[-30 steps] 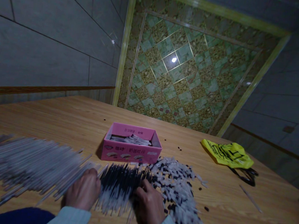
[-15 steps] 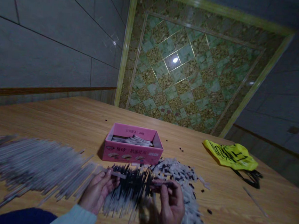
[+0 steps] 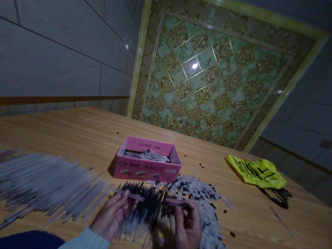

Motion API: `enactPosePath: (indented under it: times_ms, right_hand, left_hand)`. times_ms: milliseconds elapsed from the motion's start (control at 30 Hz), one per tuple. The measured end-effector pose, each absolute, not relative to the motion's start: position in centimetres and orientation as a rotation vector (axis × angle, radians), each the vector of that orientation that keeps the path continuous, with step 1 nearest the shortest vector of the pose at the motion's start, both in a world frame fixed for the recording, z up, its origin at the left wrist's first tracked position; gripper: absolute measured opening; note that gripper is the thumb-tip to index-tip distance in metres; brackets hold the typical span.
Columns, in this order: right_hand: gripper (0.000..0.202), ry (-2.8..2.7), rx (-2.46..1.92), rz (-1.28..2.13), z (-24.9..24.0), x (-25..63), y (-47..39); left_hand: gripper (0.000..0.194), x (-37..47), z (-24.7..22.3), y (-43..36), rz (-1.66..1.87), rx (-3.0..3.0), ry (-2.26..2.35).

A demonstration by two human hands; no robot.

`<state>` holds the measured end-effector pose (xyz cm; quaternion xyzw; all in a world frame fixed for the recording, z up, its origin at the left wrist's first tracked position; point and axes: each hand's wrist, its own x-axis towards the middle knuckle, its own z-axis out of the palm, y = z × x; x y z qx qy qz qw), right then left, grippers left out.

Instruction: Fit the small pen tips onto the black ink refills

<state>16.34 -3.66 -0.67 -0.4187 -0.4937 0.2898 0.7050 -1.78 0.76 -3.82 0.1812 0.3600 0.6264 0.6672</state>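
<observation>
Between thumb and fingers, my left hand (image 3: 115, 213) pinches a translucent tube (image 3: 134, 196) that points to the right. My right hand (image 3: 187, 229) is closed on a thin dark piece (image 3: 173, 203), blurred and partly hidden by the fingers. Both hands are above a pile of thin sticks with black ends (image 3: 147, 210). A broad heap of translucent tubes (image 3: 41, 183) lies left of my left hand. Small clear and black caps (image 3: 211, 221) are heaped beside my right hand.
Beyond the hands stands a pink box (image 3: 147, 172) holding more tubes. A yellow bag (image 3: 256, 172) with black straps lies at the right on the wooden table (image 3: 75, 128). One loose tube (image 3: 283, 223) and scattered black caps lie nearer.
My left hand has moved slightly right with its tube, and my right hand slightly left. A small pale piece, blurred, now shows below and between the hands.
</observation>
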Motion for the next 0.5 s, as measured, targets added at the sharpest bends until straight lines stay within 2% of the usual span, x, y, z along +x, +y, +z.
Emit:
enactPosePath:
  times_ms: [267,367,500]
  right_hand:
    - [0.007,-1.222,-0.961,0.632,-1.1,16.2,-3.9]
    - [0.012,-1.406,-0.973,0.665,-0.8,16.3,-3.6]
    - [0.019,-1.511,-1.121,0.56,-0.3,17.8,-2.4]
  left_hand:
    - [0.013,-0.9,-3.2,0.0,1.292,0.465,0.801]
    - [0.016,-0.7,-3.5,-0.2,1.242,0.429,0.758]
    - [0.012,-1.0,-3.5,-0.2,1.318,0.271,0.777]
